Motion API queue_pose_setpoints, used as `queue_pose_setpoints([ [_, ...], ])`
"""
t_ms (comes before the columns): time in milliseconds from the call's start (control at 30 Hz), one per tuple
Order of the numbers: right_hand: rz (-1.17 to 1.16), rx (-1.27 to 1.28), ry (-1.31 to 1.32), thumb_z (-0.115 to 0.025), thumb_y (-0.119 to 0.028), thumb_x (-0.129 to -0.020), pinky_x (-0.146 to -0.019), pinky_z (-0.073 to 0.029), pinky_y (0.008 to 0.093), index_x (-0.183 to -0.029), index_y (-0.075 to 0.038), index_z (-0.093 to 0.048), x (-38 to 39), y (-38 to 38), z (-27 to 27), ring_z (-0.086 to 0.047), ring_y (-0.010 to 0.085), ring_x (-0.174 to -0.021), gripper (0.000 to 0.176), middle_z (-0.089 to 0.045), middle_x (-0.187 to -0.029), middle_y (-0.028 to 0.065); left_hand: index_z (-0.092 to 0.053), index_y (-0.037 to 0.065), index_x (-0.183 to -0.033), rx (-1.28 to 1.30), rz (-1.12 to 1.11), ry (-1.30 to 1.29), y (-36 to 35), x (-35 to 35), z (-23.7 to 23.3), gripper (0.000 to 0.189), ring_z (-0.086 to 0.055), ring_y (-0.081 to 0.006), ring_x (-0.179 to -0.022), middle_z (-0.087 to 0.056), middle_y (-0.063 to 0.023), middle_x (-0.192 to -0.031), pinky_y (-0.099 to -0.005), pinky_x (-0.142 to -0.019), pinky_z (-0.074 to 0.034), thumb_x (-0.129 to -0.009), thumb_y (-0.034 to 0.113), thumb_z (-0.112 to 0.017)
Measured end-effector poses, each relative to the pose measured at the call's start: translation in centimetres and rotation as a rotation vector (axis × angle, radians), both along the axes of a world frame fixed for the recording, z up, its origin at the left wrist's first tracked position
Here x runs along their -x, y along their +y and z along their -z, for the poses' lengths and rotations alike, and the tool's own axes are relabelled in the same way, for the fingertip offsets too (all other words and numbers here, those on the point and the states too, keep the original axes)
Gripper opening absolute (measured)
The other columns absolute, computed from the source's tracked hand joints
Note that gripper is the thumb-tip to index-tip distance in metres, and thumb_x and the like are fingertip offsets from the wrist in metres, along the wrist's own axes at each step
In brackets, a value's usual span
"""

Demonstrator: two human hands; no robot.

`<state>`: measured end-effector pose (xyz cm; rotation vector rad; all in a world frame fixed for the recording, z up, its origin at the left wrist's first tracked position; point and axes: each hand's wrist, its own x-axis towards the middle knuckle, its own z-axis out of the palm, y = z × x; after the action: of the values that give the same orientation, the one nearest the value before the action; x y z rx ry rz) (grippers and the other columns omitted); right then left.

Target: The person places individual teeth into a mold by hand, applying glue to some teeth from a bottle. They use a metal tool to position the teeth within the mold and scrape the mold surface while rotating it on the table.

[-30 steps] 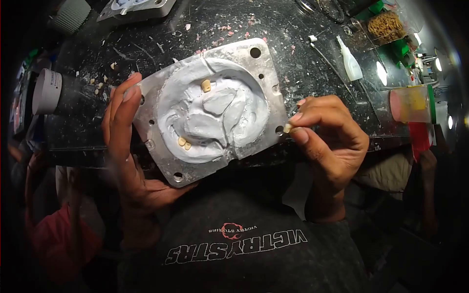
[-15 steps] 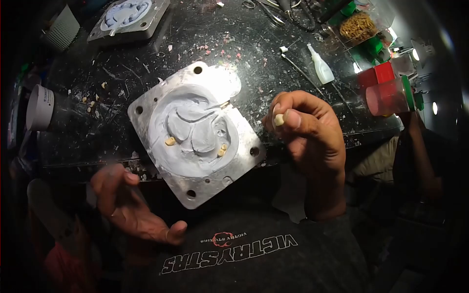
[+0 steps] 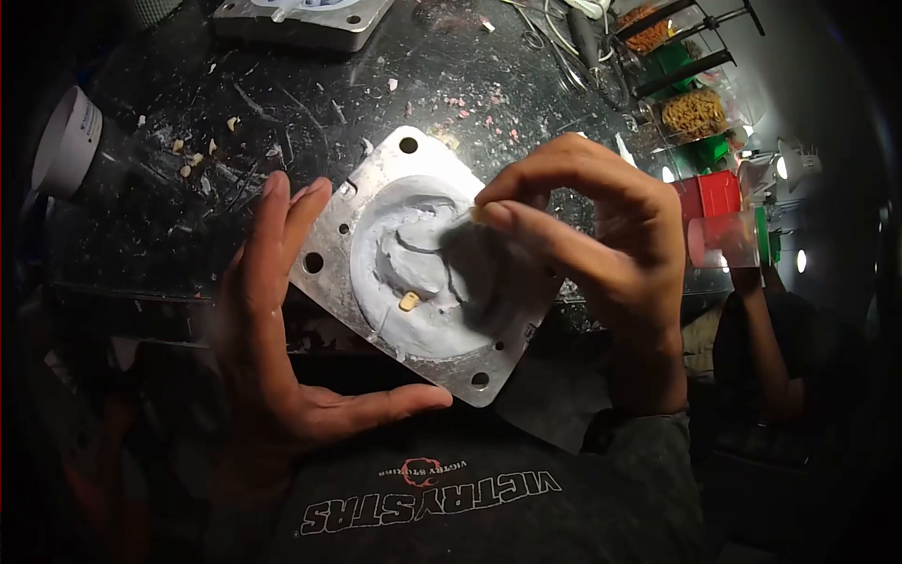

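Observation:
A metal dental flask half filled with grey-white plaster lies at the table's front edge. In the plaster mould sits one yellowish artificial tooth. My right hand hovers over the mould's right side, thumb and forefinger pinching a small pale tooth, mostly covered by the fingertips. Its shadow darkens that part of the plaster. Along the flask's left side, my left hand is spread wide, fingers up by the upper left edge and thumb tip right at the lower edge.
Another flask half stands at the back. A white tub is on the left, near loose teeth and scraps. Clear jars, one with a green lid, and a red box line the right. A person's arm shows beyond.
My right hand has brought the pinched tooth left, over the mould. My left hand has come up from below to the flask's left edge. The flask appears turned and shifted right in view.

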<state>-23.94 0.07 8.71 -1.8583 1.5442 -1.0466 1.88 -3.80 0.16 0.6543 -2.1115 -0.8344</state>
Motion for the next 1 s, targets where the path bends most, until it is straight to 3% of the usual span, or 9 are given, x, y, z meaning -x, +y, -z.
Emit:
queue_pose_setpoints([
  [100, 0.0, 0.01, 0.272, -0.081, 0.005, -0.078, -0.076, -0.053, 0.0282, -0.093, -0.002, -0.079, -1.9, -1.3, -0.6, -0.069, 0.014, -0.082, 0.016, -0.073, -0.086, 0.0056, -0.014, -0.008, -0.158, 0.077, 0.071, 0.071, -0.4, -0.5, 0.3, 0.133, -0.05, -0.041, -0.139, -0.037, -0.0367, -0.154, -0.0478, -0.116, -0.043, -0.068, 0.045, -0.096],
  [200, -0.038, -0.013, 0.458, -0.082, 0.004, -0.077, -0.072, -0.054, 0.0278, -0.093, -0.004, -0.079, -2.8, -2.1, -1.4, -0.07, 0.0137, -0.08, 0.018, -0.073, -0.086, 0.0045, -0.013, -0.008, -0.158, 0.05, 0.074, 0.01, -0.5, -1.6, 0.2, 0.131, -0.051, -0.0403, -0.138, -0.037, -0.0374, -0.153, -0.0464, -0.115, -0.045, -0.07, 0.042, -0.096],
  [333, -0.036, -0.103, 0.62, -0.083, 0.002, -0.075, -0.073, -0.054, 0.0282, -0.093, -0.003, -0.079, -3.9, -2.4, -2.5, -0.071, 0.0141, -0.082, 0.019, -0.073, -0.087, 0.0046, -0.009, -0.013, -0.157, -0.009, 0.106, 0.074, -1.0, -1.6, 0.1, 0.131, -0.059, -0.0361, -0.129, -0.049, -0.0325, -0.147, -0.0427, -0.11, -0.049, -0.071, 0.035, -0.096],
  [367, -0.04, -0.112, 0.631, -0.083, 0.002, -0.075, -0.073, -0.054, 0.0282, -0.093, -0.003, -0.079, -4.1, -2.4, -2.7, -0.071, 0.0141, -0.082, 0.019, -0.073, -0.087, 0.0046, -0.008, -0.016, -0.156, 0.022, 0.091, 0.06, -1.1, -1.5, 0.0, 0.132, -0.061, -0.0344, -0.125, -0.055, -0.0302, -0.142, -0.0414, -0.107, -0.05, -0.071, 0.034, -0.096],
  [600, 0.066, -0.25, 0.598, -0.08, 0.005, -0.074, -0.077, -0.05, 0.0295, -0.096, 0.001, -0.078, -5.9, -2.7, -3.5, -0.063, 0.0144, -0.081, 0.022, -0.071, -0.086, 0.0056, -0.006, -0.018, -0.155, 0.076, 0.09, 0.122, -1.0, -1.1, 0.7, 0.13, -0.065, -0.0351, -0.118, -0.056, -0.0313, -0.14, -0.0404, -0.101, -0.053, -0.073, 0.027, -0.096],
  [667, 0.104, -0.33, 0.522, -0.08, 0.004, -0.074, -0.077, -0.05, 0.0292, -0.095, 0.001, -0.077, -6.4, -2.8, -3.8, -0.062, 0.0137, -0.081, 0.021, -0.071, -0.087, 0.0049, -0.006, -0.018, -0.154, -0.006, 0.13, 0.131, -1.1, -1.3, 0.2, 0.13, -0.065, -0.0375, -0.12, -0.056, -0.0317, -0.141, -0.0412, -0.103, -0.054, -0.073, 0.027, -0.096],
  [900, 0.117, -0.354, 0.636, -0.08, 0.003, -0.076, -0.079, -0.05, 0.0289, -0.093, 0.0, -0.072, -6.9, -3.7, -4.4, -0.062, 0.0113, -0.082, 0.019, -0.07, -0.087, 0.0028, -0.006, -0.017, -0.155, 0.134, 0.082, 0.164, -1.1, -0.9, 1.2, 0.128, -0.061, -0.0387, -0.129, -0.056, -0.0314, -0.142, -0.0437, -0.11, -0.05, -0.075, 0.028, -0.095],
  [1000, 0.115, -0.501, 0.491, -0.081, 0.002, -0.077, -0.081, -0.051, 0.0289, -0.094, -0.001, -0.071, -6.0, -4.6, -4.6, -0.063, 0.0099, -0.085, 0.019, -0.071, -0.087, 0.0013, -0.007, -0.017, -0.155, 0.058, 0.14, 0.128, -1.3, -1.3, 0.6, 0.129, -0.06, -0.0388, -0.131, -0.055, -0.032, -0.142, -0.0448, -0.112, -0.048, -0.074, 0.028, -0.096],
])
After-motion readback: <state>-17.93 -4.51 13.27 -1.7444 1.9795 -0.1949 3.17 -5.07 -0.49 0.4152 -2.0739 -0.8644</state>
